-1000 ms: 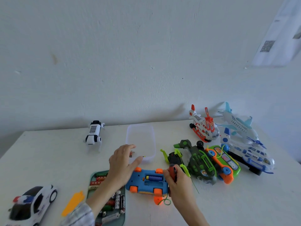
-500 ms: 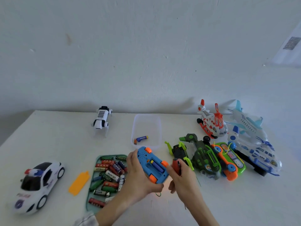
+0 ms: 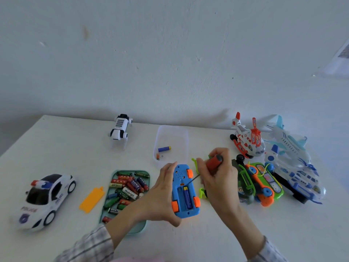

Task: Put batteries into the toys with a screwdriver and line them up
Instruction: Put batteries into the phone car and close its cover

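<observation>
- Where the white table (image 3: 188,242) carries everything: green battery tray (image 3: 140,226), left of centre.
- Blue toy car (image 3: 186,208), underside up, battery inside; left hand (image 3: 160,197) grip clasps it.
- Red-handled screwdriver (image 3: 214,161), tip at compartment; right hand (image 3: 219,178) grip clenched round it.

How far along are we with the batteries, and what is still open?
Done: the police car and robot dog stand apart on the left, though nothing shows whether they hold batteries. In hand: the left hand holds the blue car belly-up, compartment open with one battery inside; the right hand works the screwdriver tip at it. Left: the toys clustered on the right, then lining up.
</observation>
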`<action>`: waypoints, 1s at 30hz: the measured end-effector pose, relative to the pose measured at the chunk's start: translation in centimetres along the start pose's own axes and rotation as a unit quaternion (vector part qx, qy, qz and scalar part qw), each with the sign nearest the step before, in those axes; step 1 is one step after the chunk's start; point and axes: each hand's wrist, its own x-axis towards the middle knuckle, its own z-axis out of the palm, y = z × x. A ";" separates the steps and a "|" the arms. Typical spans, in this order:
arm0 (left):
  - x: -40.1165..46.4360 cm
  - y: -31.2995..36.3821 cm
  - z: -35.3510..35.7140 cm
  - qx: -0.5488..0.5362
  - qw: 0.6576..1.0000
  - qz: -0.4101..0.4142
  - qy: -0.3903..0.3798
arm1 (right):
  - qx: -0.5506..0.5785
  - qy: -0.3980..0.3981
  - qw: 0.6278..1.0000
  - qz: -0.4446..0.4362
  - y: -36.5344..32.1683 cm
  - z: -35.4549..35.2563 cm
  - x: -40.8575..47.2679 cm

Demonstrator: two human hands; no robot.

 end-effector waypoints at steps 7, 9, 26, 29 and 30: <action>0.3 0.3 1.1 -0.022 0.999 0.008 0.021 | -0.020 -0.026 0.999 -0.024 0.4 0.7 0.4; 0.3 0.3 1.2 -0.022 0.999 0.016 0.037 | -0.023 -0.030 0.999 -0.025 0.6 0.6 0.5; 0.0 0.6 1.6 0.166 0.982 0.069 0.064 | 0.097 -0.025 0.981 0.168 2.3 1.0 4.6; -0.2 0.1 1.0 0.158 0.983 0.037 0.091 | 0.124 0.007 0.982 0.141 1.3 0.0 3.5; -0.2 0.0 0.8 0.156 0.982 0.028 0.098 | 0.113 -0.015 0.984 0.139 1.1 0.0 2.9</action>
